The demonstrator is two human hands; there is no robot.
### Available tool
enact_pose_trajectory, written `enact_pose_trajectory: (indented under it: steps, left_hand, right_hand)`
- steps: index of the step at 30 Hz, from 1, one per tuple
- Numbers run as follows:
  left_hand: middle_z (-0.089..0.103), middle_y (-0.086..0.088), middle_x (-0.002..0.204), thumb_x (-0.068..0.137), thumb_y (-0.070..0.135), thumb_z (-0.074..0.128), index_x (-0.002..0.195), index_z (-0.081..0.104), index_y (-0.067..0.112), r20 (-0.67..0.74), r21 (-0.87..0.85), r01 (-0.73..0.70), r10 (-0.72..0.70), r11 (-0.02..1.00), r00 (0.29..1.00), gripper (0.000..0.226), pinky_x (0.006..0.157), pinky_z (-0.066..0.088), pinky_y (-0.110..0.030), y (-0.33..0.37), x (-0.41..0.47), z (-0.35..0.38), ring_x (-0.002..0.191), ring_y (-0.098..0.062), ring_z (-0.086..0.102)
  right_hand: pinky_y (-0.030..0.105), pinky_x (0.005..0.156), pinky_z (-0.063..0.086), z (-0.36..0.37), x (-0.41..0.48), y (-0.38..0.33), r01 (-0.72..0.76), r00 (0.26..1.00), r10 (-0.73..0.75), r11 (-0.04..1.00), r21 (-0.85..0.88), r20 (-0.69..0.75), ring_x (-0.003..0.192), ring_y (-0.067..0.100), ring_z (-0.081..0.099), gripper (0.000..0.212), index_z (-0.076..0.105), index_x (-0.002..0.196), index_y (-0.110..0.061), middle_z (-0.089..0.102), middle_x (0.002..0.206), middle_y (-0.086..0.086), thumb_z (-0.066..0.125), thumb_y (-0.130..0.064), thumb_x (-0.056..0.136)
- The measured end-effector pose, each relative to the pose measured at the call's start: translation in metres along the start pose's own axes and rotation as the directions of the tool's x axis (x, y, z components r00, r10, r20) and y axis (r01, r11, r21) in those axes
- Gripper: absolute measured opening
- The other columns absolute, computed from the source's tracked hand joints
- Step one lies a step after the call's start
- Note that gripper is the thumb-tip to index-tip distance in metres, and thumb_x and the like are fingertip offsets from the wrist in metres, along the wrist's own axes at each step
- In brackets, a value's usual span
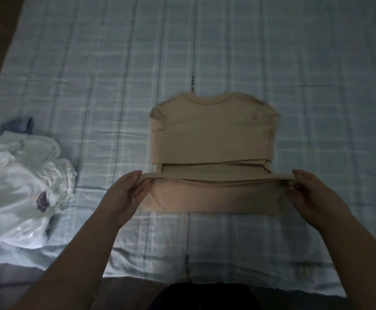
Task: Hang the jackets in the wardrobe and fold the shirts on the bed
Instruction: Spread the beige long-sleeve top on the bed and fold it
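A beige shirt (214, 133) lies flat on the bed, its collar pointing away from me and its sleeves tucked in at the sides. Its lower part is lifted off the sheet. My left hand (129, 191) pinches the left corner of that raised bottom edge. My right hand (305, 191) pinches the right corner. The fabric stretches in a band between both hands, a little above the part that lies flat.
A crumpled white garment (23, 182) with a small purple print lies on the bed at the left, with a bit of blue cloth (19, 125) behind it. The bed carries a pale blue checked sheet (205, 52). Its near edge runs just below my forearms.
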State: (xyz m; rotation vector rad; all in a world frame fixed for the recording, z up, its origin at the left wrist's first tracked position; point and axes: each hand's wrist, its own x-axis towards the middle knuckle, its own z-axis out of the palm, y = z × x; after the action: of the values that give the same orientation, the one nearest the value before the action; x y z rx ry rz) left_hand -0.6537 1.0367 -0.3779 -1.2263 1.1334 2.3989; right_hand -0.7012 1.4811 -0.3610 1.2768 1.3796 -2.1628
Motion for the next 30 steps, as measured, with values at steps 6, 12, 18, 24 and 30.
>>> enact_pose_trajectory:
  steps: [6,12,18,24,30]
  left_hand:
    - [0.073,-0.007,0.079,0.096,0.013,0.06,0.087,0.069,0.009,-0.152,-0.029,-0.018,0.014,0.999,0.988,0.014,0.067,0.062,-0.032,0.034,0.071,0.06,0.076,-0.016,0.074]
    - [0.072,-0.006,0.074,0.098,0.015,0.057,0.089,0.065,0.011,-0.113,-0.022,-0.031,0.028,0.999,0.993,0.013,0.075,0.061,-0.034,0.068,0.132,0.104,0.07,-0.015,0.072]
    - [0.071,-0.01,0.085,0.097,0.013,0.056,0.09,0.064,0.009,-0.054,-0.024,-0.058,0.057,0.998,0.997,0.011,0.083,0.06,-0.038,0.09,0.162,0.127,0.087,-0.022,0.073]
    - [0.071,-0.014,0.099,0.097,0.011,0.052,0.094,0.063,0.008,-0.033,-0.046,-0.045,0.043,0.998,0.999,0.012,0.091,0.056,-0.042,0.114,0.179,0.147,0.107,-0.029,0.068]
    - [0.069,-0.011,0.111,0.096,0.007,0.052,0.109,0.064,0.006,-0.003,0.061,-0.049,0.05,0.997,0.999,0.018,0.095,0.052,-0.037,0.12,0.211,0.163,0.118,-0.025,0.062]
  right_hand:
    - [0.017,0.055,0.054,0.061,0.058,-0.047,0.021,0.998,-0.025,0.996,0.082,0.052,0.057,0.007,0.066,0.015,0.061,0.097,-0.01,0.068,0.069,0.003,0.048,-0.006,0.101]
    - [0.017,0.053,0.054,0.096,0.12,-0.07,0.01,0.998,-0.02,0.989,0.15,0.061,0.058,0.008,0.065,0.012,0.061,0.096,-0.01,0.066,0.079,0.004,0.05,-0.01,0.1]
    - [0.02,0.058,0.056,0.125,0.149,-0.082,0.03,0.999,-0.024,0.979,0.201,-0.033,0.065,0.012,0.067,0.006,0.065,0.093,-0.008,0.069,0.076,0.006,0.061,-0.011,0.096]
    - [0.02,0.063,0.056,0.147,0.169,-0.095,0.12,0.992,-0.113,0.978,0.17,-0.049,0.083,0.014,0.066,0.026,0.059,0.125,-0.009,0.063,0.101,0.007,0.056,-0.01,0.098]
    - [0.027,0.082,0.058,0.167,0.192,-0.099,0.172,0.985,-0.167,0.972,0.16,-0.048,0.095,0.017,0.068,0.031,0.057,0.126,-0.004,0.063,0.116,0.012,0.057,-0.01,0.096]
